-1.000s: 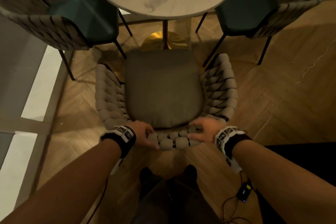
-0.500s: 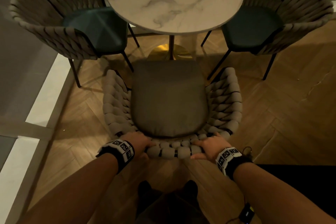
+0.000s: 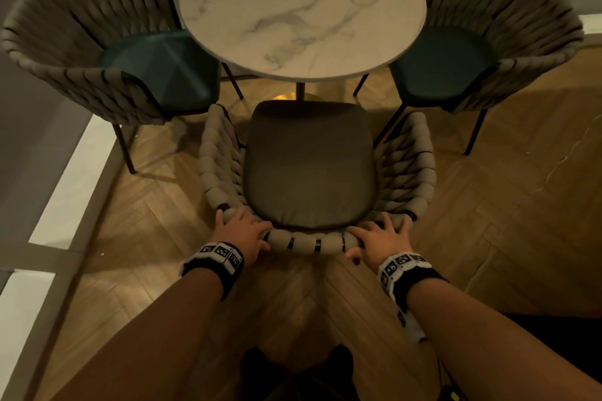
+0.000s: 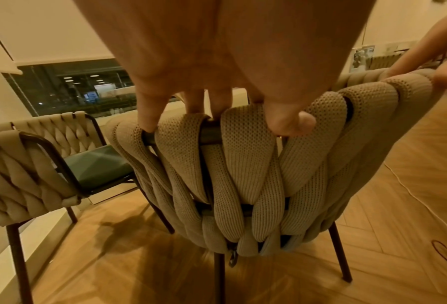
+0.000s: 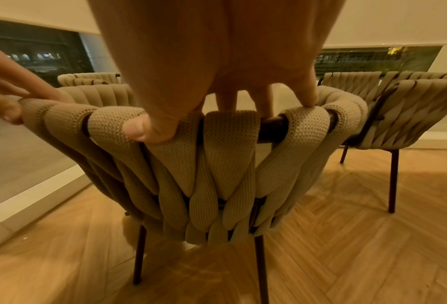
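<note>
A woven beige chair (image 3: 410,172) with a grey-brown seat cushion (image 3: 309,166) stands in front of me, facing a round marble table (image 3: 303,10). The cushion's front edge sits just at the table's near rim. My left hand (image 3: 242,233) grips the left part of the chair's top back rail (image 3: 306,242), fingers curled over the woven straps (image 4: 243,164) and thumb behind. My right hand (image 3: 379,241) grips the right part of the same rail, fingers over the top and thumb (image 5: 149,129) pressed on the straps.
Two more woven chairs with dark green seats flank the table, one at the left (image 3: 81,52) and one at the right (image 3: 508,36). A pale wall base (image 3: 65,189) runs along the left. A thin cable (image 4: 412,195) lies on the herringbone wood floor.
The chair has slid forward toward the table, its seat front now at the table's rim. Both hands stay on the back rail, arms stretched further out.
</note>
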Demonstrator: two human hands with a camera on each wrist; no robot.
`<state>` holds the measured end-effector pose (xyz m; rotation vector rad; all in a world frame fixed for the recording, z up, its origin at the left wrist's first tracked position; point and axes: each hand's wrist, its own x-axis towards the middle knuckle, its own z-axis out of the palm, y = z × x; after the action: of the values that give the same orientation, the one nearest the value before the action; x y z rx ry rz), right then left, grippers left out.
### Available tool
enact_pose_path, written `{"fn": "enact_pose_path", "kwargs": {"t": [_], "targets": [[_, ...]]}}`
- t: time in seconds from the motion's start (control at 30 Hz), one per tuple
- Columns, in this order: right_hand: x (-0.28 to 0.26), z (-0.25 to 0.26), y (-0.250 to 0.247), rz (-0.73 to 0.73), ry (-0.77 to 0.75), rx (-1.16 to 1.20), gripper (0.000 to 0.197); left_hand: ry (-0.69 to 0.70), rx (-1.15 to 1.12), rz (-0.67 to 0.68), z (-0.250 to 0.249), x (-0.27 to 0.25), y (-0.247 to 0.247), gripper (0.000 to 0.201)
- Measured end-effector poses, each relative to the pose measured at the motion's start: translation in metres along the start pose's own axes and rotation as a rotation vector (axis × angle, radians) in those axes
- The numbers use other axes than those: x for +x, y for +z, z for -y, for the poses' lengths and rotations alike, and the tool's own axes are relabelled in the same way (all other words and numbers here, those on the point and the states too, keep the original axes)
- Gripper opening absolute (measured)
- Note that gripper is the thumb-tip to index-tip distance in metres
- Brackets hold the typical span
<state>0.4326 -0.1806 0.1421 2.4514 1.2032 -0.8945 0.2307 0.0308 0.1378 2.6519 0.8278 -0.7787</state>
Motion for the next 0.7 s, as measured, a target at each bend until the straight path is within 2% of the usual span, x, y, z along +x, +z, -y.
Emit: {"fn": "enact_pose_path", "kwargs": {"t": [0.3,0.7], "targets": [[0.041,-0.021,-0.026,-0.035,-0.004,0.02,0.064,-0.045,-0.07,-0.031,-0.01,0.034,-0.019,0.046],[0.079,-0.025,-0.059,-0.048,-0.027,-0.008,0.063,-0.077,-0.032,-0.006,-0.003,0.075,-0.046,0.047]]}}
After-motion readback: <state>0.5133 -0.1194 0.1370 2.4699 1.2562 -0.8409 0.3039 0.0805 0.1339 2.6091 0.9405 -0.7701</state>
